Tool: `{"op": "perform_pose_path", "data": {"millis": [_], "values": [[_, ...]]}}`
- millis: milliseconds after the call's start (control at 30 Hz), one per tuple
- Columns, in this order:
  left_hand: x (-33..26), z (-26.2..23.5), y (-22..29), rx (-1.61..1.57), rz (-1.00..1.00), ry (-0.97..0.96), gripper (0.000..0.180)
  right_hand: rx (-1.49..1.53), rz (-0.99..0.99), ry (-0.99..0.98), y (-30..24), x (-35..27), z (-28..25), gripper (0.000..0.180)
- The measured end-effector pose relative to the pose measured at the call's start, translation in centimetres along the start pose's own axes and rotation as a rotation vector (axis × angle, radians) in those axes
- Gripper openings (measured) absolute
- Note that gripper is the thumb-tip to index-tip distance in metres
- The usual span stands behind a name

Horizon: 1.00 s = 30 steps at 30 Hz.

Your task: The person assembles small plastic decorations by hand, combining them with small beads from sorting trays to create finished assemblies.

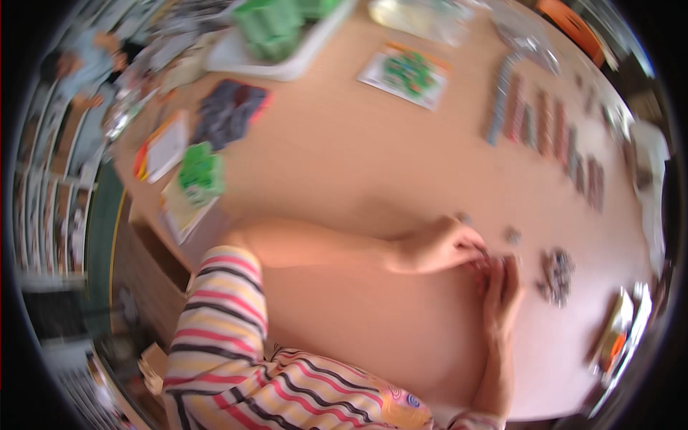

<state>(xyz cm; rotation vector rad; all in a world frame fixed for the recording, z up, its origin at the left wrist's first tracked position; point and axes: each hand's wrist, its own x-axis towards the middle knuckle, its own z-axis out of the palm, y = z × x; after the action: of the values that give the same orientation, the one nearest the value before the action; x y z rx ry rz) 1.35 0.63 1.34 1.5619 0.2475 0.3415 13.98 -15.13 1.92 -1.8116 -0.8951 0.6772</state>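
My left hand (441,245) reaches across the table from the left, fingertips pinched together. My right hand (503,290) comes up from the lower edge, its fingers bent and meeting the left fingertips. Whatever sits between them is too small and blurred to name. Just beyond the hands lie two small greyish pieces, one a round piece (512,235) and the other a tiny piece (464,217) close to the left knuckles. Right of my right hand is a heap of small dark and silvery parts (555,276).
Reddish and grey strips (545,127) lie in rows at the right, near a clear plastic bag (529,43). A picture card (407,75) lies far ahead. A white tray with green blocks (271,70), dark cloth (228,113) and a green packet (199,172) occupy the left. Another person (89,68) is at far left.
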Motion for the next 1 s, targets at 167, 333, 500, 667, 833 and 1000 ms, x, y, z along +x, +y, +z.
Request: {"op": "perform_pose_path", "data": {"millis": [167, 333, 500, 667, 833, 1000], "values": [[-0.4, -1.0, -0.6, -0.159, -0.24, -0.025, 0.023, -0.03, -0.06, -0.065, -1.4, 1.6, 0.8, 0.015], [0.4, 0.3, 0.3, -0.192, -0.337, -0.046, 0.023, 0.005, -0.05, -0.042, -0.7, 1.3, -0.2, 0.015], [-0.1, 0.8, 0.0, -0.216, -0.303, 0.035, 0.022, 0.021, -0.081, -0.017, -0.3, 0.9, 0.6, 0.012], [-0.5, 1.0, 0.0, -0.165, -0.276, 0.087, 0.02, -0.042, -0.139, 0.028, -0.1, 1.0, 1.4, 0.01], [-0.6, 1.3, 0.2, -0.162, -0.252, 0.114, 0.019, -0.093, -0.122, -0.004, -0.7, 1.2, 1.4, 0.01], [-0.6, 1.5, -0.1, -0.165, -0.241, 0.169, 0.02, -0.166, -0.142, -0.016, -0.7, 1.2, 1.4, 0.008]]}}
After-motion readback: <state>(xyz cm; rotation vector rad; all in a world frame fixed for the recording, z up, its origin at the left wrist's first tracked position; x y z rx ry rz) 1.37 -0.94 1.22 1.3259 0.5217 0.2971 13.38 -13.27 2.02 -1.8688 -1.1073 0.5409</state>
